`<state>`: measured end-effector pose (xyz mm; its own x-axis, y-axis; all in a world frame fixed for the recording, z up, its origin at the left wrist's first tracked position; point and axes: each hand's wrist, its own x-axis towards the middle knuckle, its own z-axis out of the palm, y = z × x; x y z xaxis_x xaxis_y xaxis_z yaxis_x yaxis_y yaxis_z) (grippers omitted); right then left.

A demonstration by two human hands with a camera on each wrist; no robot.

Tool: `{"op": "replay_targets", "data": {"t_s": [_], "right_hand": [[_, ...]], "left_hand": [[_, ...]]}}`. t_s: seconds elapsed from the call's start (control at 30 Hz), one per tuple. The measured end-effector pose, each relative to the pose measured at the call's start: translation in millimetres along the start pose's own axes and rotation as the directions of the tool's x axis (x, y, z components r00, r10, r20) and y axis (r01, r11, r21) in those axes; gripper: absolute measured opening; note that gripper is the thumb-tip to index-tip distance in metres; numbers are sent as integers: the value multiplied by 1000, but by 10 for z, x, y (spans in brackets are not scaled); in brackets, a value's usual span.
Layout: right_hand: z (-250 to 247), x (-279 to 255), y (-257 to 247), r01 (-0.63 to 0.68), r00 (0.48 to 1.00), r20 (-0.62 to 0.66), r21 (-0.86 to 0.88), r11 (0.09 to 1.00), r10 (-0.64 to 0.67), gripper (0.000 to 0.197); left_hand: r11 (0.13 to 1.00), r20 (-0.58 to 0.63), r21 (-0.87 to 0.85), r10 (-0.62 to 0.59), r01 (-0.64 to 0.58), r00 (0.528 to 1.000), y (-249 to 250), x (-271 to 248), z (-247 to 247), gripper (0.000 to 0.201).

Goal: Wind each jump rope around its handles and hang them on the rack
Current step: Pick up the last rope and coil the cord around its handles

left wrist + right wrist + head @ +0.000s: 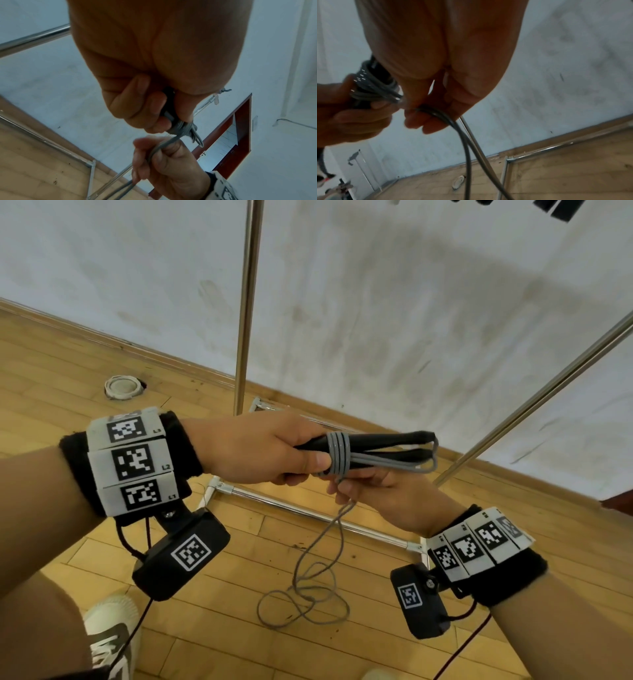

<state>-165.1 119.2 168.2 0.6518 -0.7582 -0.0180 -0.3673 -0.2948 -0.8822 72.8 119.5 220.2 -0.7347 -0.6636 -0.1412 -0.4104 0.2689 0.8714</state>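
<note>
My left hand grips two black jump rope handles held together and pointing right. Several turns of grey rope are wound around them beside my thumb. Just below the handles, my right hand holds the doubled grey rope, which runs down to a loose tangle on the floor. In the left wrist view, the coils sit at my left fingertips and the rope passes through my right hand. The right wrist view shows the coils and two strands hanging from my right fingers.
A metal rack stands ahead against the white wall: an upright pole, a slanting pole at right and a base bar on the wooden floor. A round white fitting lies near the skirting. My shoe is at bottom left.
</note>
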Motion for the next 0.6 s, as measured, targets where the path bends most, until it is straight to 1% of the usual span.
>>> {"op": "replay_targets", "data": {"t_s": [0.07, 0.1, 0.13, 0.17, 0.2, 0.23, 0.27, 0.37, 0.43, 0.53, 0.6], "right_hand": [[12, -18, 106, -14, 998, 55, -105, 994, 20, 16], [6, -26, 168, -22, 998, 58, -218, 976, 35, 15], [-9, -31, 231, -42, 999, 14, -301, 953, 48, 14], [-40, -30, 274, -117, 993, -46, -340, 933, 108, 16], [-68, -16, 279, -194, 981, -95, -346, 918, 172, 20], [-92, 13, 250, -198, 980, -78, -383, 902, 182, 22], [-79, 56, 211, -234, 972, -64, -287, 929, 226, 26], [-45, 118, 42, -126, 990, 11, -417, 900, 144, 36], [-54, 132, 29, -69, 997, -4, -406, 911, 74, 37], [-28, 146, -7, -55, 998, -5, -415, 908, 58, 36], [-27, 170, -55, -73, 997, -33, -436, 897, 65, 37]], "left_hand": [[999, 46, 33, -2, 0, 999, 27, -23, 24, 14], [998, 62, 62, -11, 7, 998, 31, -31, 29, 15], [995, 79, 96, -30, 22, 996, 34, -38, 29, 17], [991, 100, 131, -55, 41, 994, 35, -49, 28, 18], [984, 122, 165, -82, 61, 989, 34, -56, 27, 19], [977, 147, 198, -107, 77, 983, 31, -63, 30, 20], [969, 174, 229, -135, 93, 976, 25, -66, 40, 20], [940, 239, 305, -229, 151, 944, -13, -48, 103, 20], [918, 251, 354, -276, 178, 928, -51, -17, 145, 20], [879, 231, 432, -324, 202, 917, -98, 20, 154, 21], [865, 214, 453, -343, 218, 915, -116, 34, 138, 21]]}}
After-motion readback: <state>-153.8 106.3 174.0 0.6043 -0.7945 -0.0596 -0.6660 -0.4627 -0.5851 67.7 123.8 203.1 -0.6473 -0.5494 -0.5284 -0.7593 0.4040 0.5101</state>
